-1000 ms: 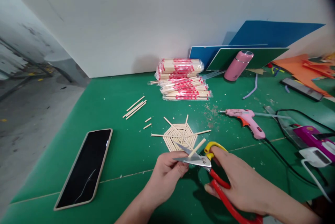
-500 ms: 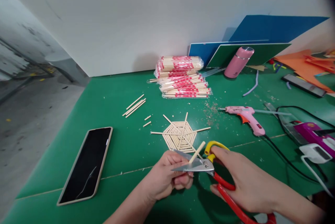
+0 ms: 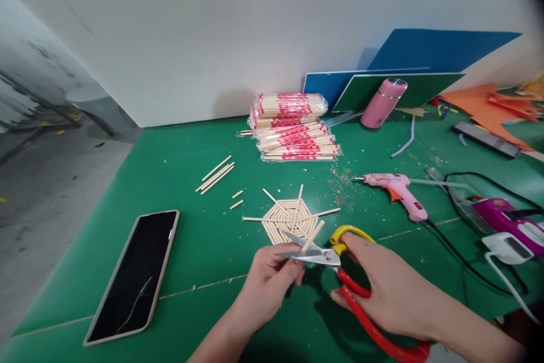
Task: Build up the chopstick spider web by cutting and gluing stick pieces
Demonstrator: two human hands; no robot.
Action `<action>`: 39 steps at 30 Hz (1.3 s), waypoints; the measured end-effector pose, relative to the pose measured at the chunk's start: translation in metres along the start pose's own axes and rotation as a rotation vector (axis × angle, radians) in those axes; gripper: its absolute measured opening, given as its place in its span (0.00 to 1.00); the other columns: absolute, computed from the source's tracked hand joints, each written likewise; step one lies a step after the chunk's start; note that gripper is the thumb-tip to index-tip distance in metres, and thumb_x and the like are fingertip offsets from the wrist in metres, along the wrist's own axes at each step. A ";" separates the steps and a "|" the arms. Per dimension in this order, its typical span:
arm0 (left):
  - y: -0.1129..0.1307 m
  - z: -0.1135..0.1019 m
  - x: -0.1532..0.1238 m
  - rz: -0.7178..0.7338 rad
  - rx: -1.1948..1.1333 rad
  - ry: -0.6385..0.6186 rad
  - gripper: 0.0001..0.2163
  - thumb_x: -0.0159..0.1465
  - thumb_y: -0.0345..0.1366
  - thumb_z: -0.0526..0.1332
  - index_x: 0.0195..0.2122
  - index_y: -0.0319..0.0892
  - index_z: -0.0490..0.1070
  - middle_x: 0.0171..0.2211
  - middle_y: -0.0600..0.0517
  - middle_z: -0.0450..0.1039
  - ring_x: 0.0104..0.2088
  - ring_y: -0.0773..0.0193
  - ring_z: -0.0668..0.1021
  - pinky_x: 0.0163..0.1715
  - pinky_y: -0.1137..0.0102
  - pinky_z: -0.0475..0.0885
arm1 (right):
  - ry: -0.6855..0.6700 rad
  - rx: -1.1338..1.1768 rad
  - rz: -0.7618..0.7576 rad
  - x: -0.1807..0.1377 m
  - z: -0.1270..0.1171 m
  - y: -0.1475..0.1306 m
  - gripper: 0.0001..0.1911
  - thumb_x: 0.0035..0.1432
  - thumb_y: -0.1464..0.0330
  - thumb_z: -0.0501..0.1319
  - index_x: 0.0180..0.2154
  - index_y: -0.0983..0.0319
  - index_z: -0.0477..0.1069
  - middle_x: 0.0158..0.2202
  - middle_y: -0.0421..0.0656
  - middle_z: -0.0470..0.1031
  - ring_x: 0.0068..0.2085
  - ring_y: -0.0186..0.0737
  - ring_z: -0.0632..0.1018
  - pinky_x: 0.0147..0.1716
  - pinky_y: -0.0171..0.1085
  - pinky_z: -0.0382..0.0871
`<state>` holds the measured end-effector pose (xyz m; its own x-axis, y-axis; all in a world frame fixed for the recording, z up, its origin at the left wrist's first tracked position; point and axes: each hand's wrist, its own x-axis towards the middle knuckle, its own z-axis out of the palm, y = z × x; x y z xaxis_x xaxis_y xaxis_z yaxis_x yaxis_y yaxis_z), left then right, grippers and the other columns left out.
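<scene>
My left hand (image 3: 270, 278) is closed around the lower part of a short wooden stick (image 3: 314, 235), whose upper end sticks out past the fingers. In my right hand (image 3: 389, 281) are scissors (image 3: 328, 256) with red and yellow handles. Their blades are parted, and the stick lies between them, just beyond my left fingertips. Just behind the blades, a hexagonal web of glued sticks (image 3: 278, 217) lies flat on the table, with longer sticks crossing it and poking out past its edge. The blades and my left hand cover its near edge.
Several loose sticks (image 3: 217, 178) and two small offcuts (image 3: 237, 204) lie left of the web. A phone (image 3: 132, 278) rests at the left. Bagged chopsticks (image 3: 295, 139) and a pink bottle (image 3: 385, 103) are at the back. A pink glue gun (image 3: 402, 188) with its cord lies right.
My left hand has turned, its thumb now lying along the near side of the stick. Both hands, the stick and the scissors have shifted slightly up and left in view.
</scene>
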<state>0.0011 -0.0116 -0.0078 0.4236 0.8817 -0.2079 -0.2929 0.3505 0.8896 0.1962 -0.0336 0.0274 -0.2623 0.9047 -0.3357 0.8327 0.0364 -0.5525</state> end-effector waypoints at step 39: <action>0.001 0.007 -0.002 -0.072 -0.185 -0.045 0.12 0.44 0.43 0.68 0.20 0.38 0.74 0.13 0.55 0.62 0.14 0.77 0.58 0.14 0.77 0.47 | 0.079 0.071 -0.012 -0.016 -0.010 -0.003 0.20 0.39 0.63 0.63 0.36 0.58 0.61 0.36 0.42 0.67 0.35 0.40 0.69 0.30 0.37 0.63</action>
<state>0.0061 -0.0153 -0.0036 0.4857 0.8386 -0.2468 -0.4107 0.4681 0.7824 0.2021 -0.0439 0.0418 -0.2305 0.9351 -0.2690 0.7925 0.0200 -0.6096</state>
